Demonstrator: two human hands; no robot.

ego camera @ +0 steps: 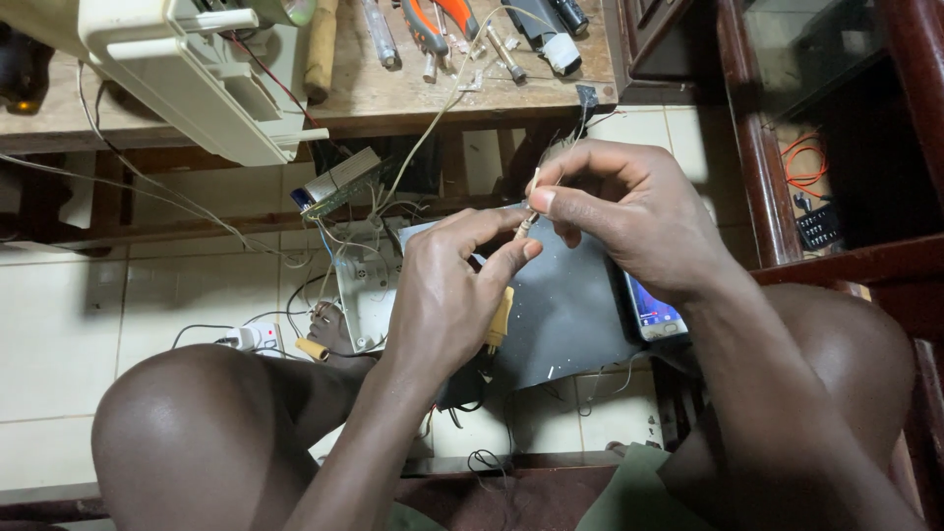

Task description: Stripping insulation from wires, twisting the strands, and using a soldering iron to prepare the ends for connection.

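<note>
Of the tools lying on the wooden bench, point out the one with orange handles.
It is the pliers at the bench's top edge, right of the pale wooden handle. Their grips are bright orange; the tools beside them are metal grey, black or bare wood.

Pale square floor tiles (59, 334) with dark grout lines spread beneath and to the left of the fingers. Above the fingers runs a worn wooden desk (393, 98), its lower rail (138, 231) in shadow. To the right stands dark reddish wooden furniture (757, 167) with a shelf. Lighting is dim, warm, indoor.
</note>
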